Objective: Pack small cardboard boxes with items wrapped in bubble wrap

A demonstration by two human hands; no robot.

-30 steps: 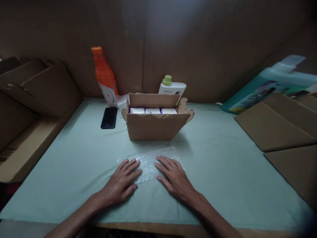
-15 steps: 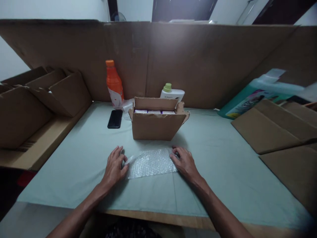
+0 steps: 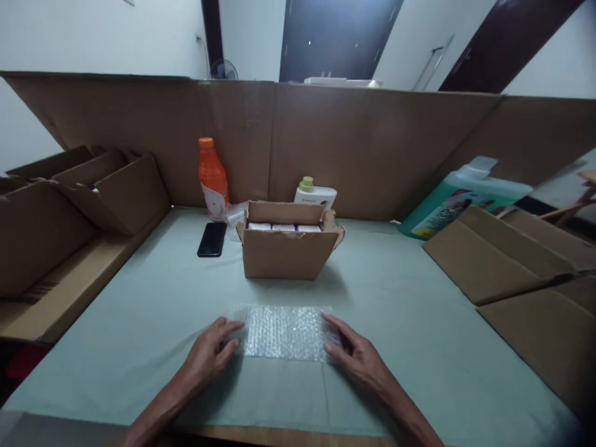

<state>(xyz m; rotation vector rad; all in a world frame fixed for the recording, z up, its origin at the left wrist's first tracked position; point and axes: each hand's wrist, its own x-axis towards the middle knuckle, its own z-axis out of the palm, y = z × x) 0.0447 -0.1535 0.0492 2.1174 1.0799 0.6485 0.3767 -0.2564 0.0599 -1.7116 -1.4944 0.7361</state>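
A sheet of clear bubble wrap (image 3: 285, 333) lies roughly level in front of me, its long sides running left to right. At its left end, my left hand (image 3: 215, 349) grips the edge with thumb and forefinger apart on the plastic. My right hand (image 3: 358, 354) has the opposite end in the same way, its other fingers partly hidden beneath. Just beyond the sheet stands an open cardboard box (image 3: 282, 259), upright, flaps raised. Inside it, the tops of white packs (image 3: 284, 227) with purple edges show in a row.
A black phone (image 3: 212, 239) lies left of the box, near an orange bottle (image 3: 213, 180) and crumpled clear plastic (image 3: 236, 214). Behind the box is a white bottle (image 3: 315, 195). Cardboard boxes (image 3: 125, 192) flank the left; a green jug (image 3: 433, 202) and flattened cardboard (image 3: 498, 248) the right.
The bubble wrap has gone from slanted to nearly straight and come slightly toward me, both hands moving with it. My view has tilted up.
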